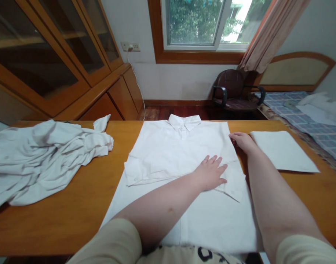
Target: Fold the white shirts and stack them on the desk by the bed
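Note:
A white collared shirt point(162, 143) lies spread on the wooden table point(82, 220), its collar pointing toward the window. Both sleeves are folded inward across the front. My left hand point(210, 173) rests flat on the folded sleeve at the right side, fingers spread. At the shirt's upper right edge, my right hand point(242, 141) has its thumb and fingers pinched together on the fabric. The lower part of the shirt reaches to the near table edge, partly hidden by my left forearm.
A crumpled heap of white cloth point(44, 157) covers the table's left end. To the right lies a flat folded white garment point(283, 150). Beyond the table stand a cabinet point(102, 91), a dark office chair point(231, 88) and a bed point(294, 106).

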The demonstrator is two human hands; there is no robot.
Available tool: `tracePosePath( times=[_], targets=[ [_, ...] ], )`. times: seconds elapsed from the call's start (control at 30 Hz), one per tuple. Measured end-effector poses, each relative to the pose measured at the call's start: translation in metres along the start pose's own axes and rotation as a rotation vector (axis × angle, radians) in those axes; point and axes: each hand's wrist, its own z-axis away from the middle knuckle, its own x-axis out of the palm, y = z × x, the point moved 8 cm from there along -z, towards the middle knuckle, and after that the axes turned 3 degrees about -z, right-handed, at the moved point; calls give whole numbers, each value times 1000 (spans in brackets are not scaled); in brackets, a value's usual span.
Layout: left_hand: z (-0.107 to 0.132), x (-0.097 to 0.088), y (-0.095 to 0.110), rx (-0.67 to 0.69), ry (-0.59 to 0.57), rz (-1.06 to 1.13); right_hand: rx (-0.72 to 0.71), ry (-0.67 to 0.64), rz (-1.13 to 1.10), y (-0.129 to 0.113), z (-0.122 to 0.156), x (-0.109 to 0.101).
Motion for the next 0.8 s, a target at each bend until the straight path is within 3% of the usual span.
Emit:
tracePosePath(
  times=[0.17, 0.33, 0.57, 0.8],
  targets=[
    [0, 7, -3, 3, -1, 18, 31, -17, -126, 1, -2, -1],
    [1, 2, 0, -18, 35, -46, 44, -69, 88, 3, -1, 4],
    [1, 1, 0, -2, 23, -32, 68, -1, -116, 8, -2, -3],
    [0, 3, 0, 2, 11, 1, 76, 207, -185, 9, -1, -8]
  ],
)
